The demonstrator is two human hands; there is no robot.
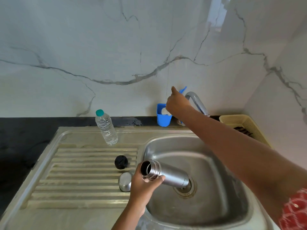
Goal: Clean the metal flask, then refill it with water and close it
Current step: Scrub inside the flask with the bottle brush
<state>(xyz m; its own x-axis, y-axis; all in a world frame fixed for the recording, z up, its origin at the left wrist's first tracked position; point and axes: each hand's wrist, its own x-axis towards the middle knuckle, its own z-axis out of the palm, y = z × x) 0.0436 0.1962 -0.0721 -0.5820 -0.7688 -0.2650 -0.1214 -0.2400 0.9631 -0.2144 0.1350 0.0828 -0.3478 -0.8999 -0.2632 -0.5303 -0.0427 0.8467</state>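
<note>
Two loose caps, the black stopper point(121, 162) and the steel cup lid point(125, 181), sit on the drainboard left of our left hand point(143, 186), which grips the metal flask point(166, 174) at its neck. The flask's long axis runs left to right, open mouth leftward, base over the sink point(216, 205) drain. Well beyond it, our right hand point(177, 105) holds a blue-handled brush at the blue holder point(163, 119).

The left hand point(146, 183) is gripping low in front, fingers point(159, 179) curled. The right arm point(232, 146) is stretching forward, right hand point(177, 106) raised, fingers folded, thumb pointing up.
</note>
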